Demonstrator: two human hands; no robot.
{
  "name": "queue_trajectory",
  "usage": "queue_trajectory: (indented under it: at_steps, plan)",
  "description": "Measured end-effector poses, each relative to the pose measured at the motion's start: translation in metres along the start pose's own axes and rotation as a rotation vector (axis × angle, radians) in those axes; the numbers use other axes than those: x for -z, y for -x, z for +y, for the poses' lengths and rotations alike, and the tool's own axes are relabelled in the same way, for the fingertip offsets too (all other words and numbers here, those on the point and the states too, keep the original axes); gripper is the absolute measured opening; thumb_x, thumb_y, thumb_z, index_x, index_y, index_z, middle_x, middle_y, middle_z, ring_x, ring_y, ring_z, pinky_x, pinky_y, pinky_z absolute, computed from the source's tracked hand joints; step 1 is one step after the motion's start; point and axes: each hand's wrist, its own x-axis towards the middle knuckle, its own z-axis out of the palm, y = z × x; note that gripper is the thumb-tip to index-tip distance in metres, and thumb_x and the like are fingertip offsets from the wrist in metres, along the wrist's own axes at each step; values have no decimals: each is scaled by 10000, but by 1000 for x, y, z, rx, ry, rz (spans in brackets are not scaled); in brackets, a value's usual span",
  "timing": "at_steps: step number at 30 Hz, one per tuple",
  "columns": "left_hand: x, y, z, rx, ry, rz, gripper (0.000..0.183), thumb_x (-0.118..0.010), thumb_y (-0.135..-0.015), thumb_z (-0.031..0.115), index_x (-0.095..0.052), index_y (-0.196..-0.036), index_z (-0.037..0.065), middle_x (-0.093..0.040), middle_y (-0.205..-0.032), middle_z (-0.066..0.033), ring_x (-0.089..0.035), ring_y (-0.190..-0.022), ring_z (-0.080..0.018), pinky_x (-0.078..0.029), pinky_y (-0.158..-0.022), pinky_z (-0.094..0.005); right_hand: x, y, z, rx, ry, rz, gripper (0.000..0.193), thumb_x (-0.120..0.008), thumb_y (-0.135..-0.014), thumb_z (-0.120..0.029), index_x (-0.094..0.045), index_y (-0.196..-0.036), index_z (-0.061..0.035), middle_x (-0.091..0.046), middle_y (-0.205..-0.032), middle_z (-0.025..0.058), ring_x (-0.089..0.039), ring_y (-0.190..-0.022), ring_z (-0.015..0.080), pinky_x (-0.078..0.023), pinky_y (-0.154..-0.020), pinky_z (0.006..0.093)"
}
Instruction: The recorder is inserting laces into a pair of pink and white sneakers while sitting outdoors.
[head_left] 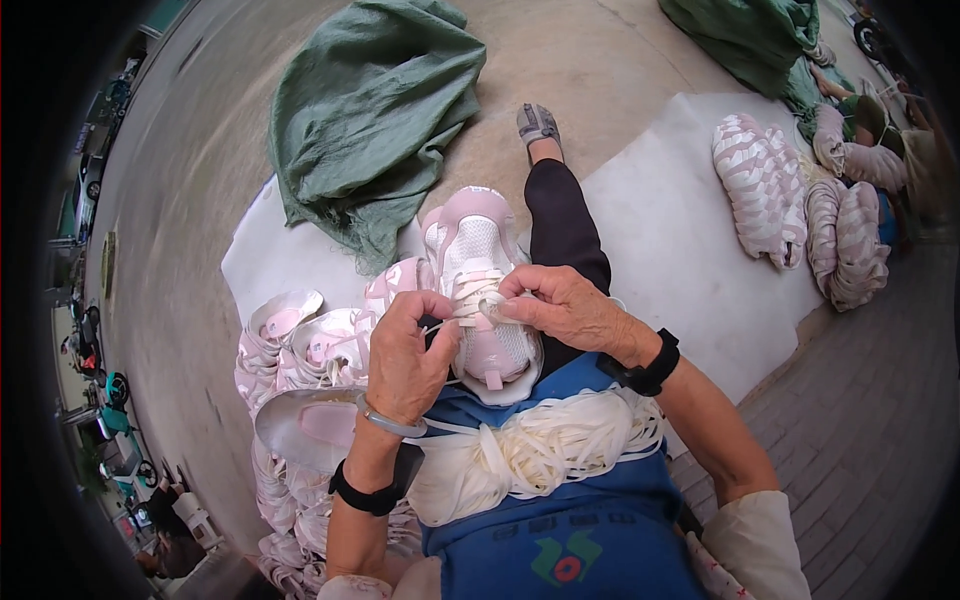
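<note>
Pink-white shoe (pixel 492 345) at my lap. Left hand (pixel 408 362) pinches lace (pixel 480 288) at shoe's left; right hand (pixel 568 305) pinches lace over shoe's middle. Lace could slip, twist if pinch loosens.

Ahead and to your left, a crumpled green sack (pixel 375 120) lies partly over a white sheet (pixel 690 190) spread on the concrete ground (pixel 600 60). You have a second green sack (pixel 745 40) at upper right, brick paving (pixel 840 440) at lower right, and a teal scooter (pixel 120 420) parked at far left.
</note>
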Motion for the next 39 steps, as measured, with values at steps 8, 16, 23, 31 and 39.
queue_trajectory:
  at_steps: [8,16,23,31,39]
  plan:
    - [3,6,-7,67,-112,-193,107,-613,-842,17,-589,-944,-5,-607,-825,-148,-599,-672,-295,-481,-622,-356,8,3,-9,-147,-129,-15,156,-619,-931,-207,-634,-941,-52,-494,-700,-81,-399,-596,0,-327,-499,170]
    - [30,-14,-1,-451,-374,43,126,-590,-822,-58,-541,-908,20,-550,-773,-132,-586,-635,-313,-464,-555,-365,5,2,-8,-76,102,0,179,-632,-894,-181,-633,-886,-2,-569,-694,-15,-493,-647,63,-416,-590,219]
    - [41,-38,-20,-501,-582,276,148,-603,-831,-8,-538,-950,52,-565,-828,-105,-620,-706,-334,-507,-565,-396,-30,-9,-5,204,462,174,115,-587,-868,-117,-589,-867,-2,-600,-798,176,-601,-729,367,-487,-659,426]
    - [5,19,-3,-206,-248,94,136,-681,-775,30,-592,-879,28,-561,-770,-86,-575,-655,-218,-460,-584,-321,-24,7,-12,238,542,334,153,-638,-838,-95,-574,-955,-18,-568,-862,161,-602,-765,359,-493,-670,424]
    - [-28,19,-8,-229,-338,149,266,-631,-772,-21,-600,-1021,67,-565,-786,-92,-594,-648,-246,-478,-572,-337,-31,25,-6,137,583,319,117,-639,-827,-81,-577,-903,-16,-573,-843,162,-597,-759,365,-488,-666,439]
